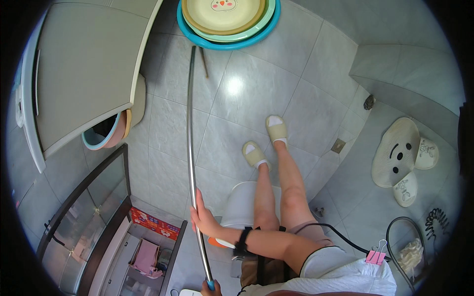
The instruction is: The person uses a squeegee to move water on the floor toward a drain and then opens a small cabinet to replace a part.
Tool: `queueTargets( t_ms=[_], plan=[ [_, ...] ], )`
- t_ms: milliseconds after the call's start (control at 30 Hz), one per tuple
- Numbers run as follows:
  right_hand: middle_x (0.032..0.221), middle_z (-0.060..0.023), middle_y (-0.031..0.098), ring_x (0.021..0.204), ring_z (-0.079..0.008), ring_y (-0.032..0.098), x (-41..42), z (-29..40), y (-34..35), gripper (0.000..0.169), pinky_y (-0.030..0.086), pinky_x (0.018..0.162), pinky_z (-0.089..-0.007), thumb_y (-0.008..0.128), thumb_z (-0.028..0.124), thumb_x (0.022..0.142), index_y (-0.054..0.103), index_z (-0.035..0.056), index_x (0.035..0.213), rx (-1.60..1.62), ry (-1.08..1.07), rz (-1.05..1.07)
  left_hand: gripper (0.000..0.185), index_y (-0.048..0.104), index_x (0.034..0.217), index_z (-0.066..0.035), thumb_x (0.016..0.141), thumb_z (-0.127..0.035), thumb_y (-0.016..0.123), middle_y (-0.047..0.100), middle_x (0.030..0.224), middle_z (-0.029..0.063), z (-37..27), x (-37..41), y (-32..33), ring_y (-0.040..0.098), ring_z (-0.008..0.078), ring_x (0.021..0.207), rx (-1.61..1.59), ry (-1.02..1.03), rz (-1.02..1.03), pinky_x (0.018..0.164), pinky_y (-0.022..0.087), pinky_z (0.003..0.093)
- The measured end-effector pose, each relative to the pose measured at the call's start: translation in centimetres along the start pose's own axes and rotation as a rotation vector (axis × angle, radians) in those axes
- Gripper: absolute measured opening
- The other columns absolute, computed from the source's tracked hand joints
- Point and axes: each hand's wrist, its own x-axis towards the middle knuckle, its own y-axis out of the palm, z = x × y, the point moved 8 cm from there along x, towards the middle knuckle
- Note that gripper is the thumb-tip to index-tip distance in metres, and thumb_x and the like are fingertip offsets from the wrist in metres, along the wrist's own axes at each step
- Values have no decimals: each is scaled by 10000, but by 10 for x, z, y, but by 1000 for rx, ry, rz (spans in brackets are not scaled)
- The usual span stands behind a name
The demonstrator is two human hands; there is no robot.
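A long metal pole (190, 140) runs upward through the view, slightly tilted, with a blue section at its near end. My right hand (204, 219) grips it partway along, my forearm reaching in from the right with a black strap at the wrist. At the bottom edge, partly cut off, my left hand (211, 289) holds the pole by its blue section. The far tip lies close to a stack of nested round basins (227, 46), coloured blue, green and cream. A thin brown strip (204, 63) shows beside that tip; whether it is an object or a reflection I cannot tell.
Grey tiles (255, 92) cover the floor, with a drain (338, 145) at right. A beige appliance or cabinet (92, 55) stands left, basins (111, 135) beside it. Lower left is a framed glass panel (89, 207). A white toilet (237, 207) is by my legs. A shower hose (389, 236) hangs right.
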Motion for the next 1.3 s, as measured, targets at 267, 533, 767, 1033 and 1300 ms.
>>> queueTargets(
  t_ms=[267, 533, 767, 1033, 1300],
  plan=[
    [575, -57, 476, 410, -169, 508, 126, 58, 45, 686, 466, 403, -329, 384, 180, 927, -125, 222, 1384, 140, 75, 220, 204, 489, 739, 4, 797, -119, 641, 424, 529, 4, -264, 50, 102, 389, 117, 446, 330, 97, -20, 410, 310, 307],
    [671, -109, 536, 494, -205, 586, -16, -45, 33, 495, 504, 464, -325, 439, 144, 883, 135, 77, 1268, 16, 227, 286, 456, 511, 1101, -10, 837, -377, 572, 560, 643, 183, -34, -66, 6, 516, 276, 522, 739, -119, 138, 503, 422, 413],
    [669, -107, 542, 518, -220, 604, -31, -94, -3, 322, 497, 420, -328, 479, 152, 849, 288, 30, 1077, 13, 505, 97, 433, 519, 1091, -17, 831, -358, 584, 565, 648, 180, -19, -90, -25, 515, 281, 512, 799, -82, 170, 490, 419, 413],
    [816, -184, 613, 698, -279, 660, -85, -102, -32, 321, 549, 554, -349, 452, 176, 861, 289, 1, 1074, 90, 625, 84, 409, 528, 1080, -25, 824, -336, 596, 572, 653, 177, -56, -60, -15, 515, 288, 501, 806, 78, 196, 475, 415, 413],
    [824, -218, 634, 745, -304, 661, -93, -76, -59, 282, 554, 656, -365, 436, 194, 874, 318, -14, 1023, -4, 589, 60, 385, 537, 1070, -32, 818, -314, 609, 578, 658, 174, -24, -73, -63, 515, 295, 491, 914, 182, 249, 460, 410, 414]
  ],
)
